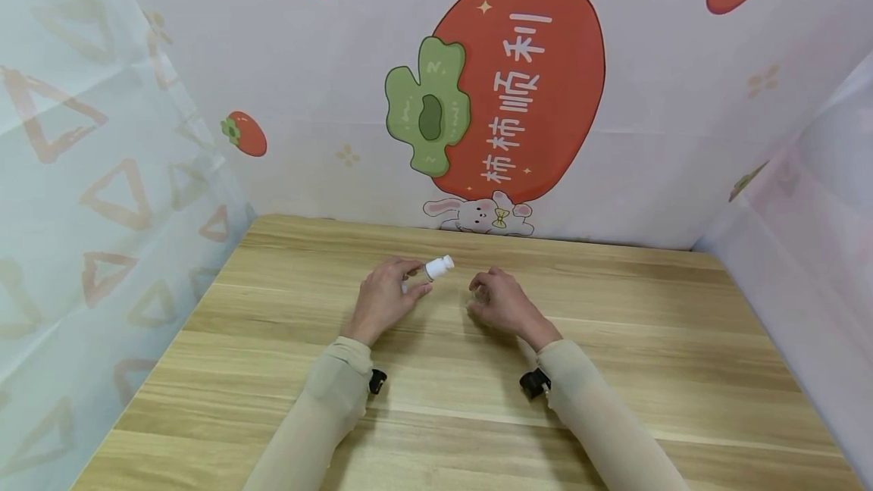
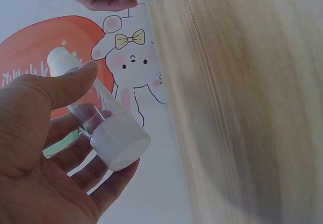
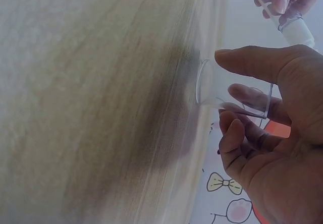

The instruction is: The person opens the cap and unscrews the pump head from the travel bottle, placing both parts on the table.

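Left hand [image 1: 384,295] pinching tilted white-and-clear bottle [image 2: 121,142] between thumb and fingers, bottle over wooden table [image 1: 443,423], right hand [image 1: 505,303] gripping clear cup-shaped piece [image 3: 214,89], piece near bottle but apart, persimmon-print backdrop [image 1: 655,97] behind

I note one central passage across the worktop [image 1: 443,438], running between the left sleeve [image 1: 312,409] and the right sleeve [image 1: 607,421]. Two black devices, the left wrist unit [image 1: 377,380] and the right wrist unit [image 1: 533,383], project into it and reduce its width. Forward, it narrows to a gap between the white-ended bottle [image 1: 439,267] in the left grip [image 1: 387,292] and the right grip [image 1: 505,301], which holds a clear cup [image 3: 218,89]. A hand could also pass outside either sleeve. The back wall [image 1: 655,180] blocks travel past the far edge; the left wall [image 1: 68,211] and the right wall [image 1: 811,248] bound the sides.
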The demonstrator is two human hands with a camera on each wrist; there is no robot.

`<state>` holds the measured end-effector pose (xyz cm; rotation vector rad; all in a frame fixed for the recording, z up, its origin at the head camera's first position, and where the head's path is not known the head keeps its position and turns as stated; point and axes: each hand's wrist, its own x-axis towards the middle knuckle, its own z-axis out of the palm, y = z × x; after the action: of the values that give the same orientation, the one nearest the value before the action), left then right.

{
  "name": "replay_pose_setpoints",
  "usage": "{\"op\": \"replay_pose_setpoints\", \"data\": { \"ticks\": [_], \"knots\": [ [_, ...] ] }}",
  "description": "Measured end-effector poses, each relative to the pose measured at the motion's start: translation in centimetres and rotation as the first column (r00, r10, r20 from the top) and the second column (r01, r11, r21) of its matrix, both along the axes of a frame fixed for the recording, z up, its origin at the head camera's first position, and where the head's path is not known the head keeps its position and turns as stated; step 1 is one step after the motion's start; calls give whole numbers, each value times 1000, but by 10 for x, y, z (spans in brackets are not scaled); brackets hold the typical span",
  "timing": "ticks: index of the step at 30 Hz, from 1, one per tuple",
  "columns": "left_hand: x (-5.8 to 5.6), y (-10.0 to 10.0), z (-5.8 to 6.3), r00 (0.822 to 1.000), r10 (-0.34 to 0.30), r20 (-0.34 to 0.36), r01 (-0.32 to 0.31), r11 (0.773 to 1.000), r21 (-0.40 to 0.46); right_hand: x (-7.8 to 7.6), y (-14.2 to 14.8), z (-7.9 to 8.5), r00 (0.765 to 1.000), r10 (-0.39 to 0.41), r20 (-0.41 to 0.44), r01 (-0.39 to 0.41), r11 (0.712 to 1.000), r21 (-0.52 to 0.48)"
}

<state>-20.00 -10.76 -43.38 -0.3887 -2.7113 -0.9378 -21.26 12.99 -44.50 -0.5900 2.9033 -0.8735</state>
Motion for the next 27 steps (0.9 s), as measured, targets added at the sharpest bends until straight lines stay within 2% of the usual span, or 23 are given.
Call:
{"op": "replay_pose_setpoints", "data": {
  "ticks": [27],
  "knots": [
    [2,0,-1,1000,-4,-4,4,1000,12,-5,-4,-3,998,-33,62,30,999,38]
  ]
}}
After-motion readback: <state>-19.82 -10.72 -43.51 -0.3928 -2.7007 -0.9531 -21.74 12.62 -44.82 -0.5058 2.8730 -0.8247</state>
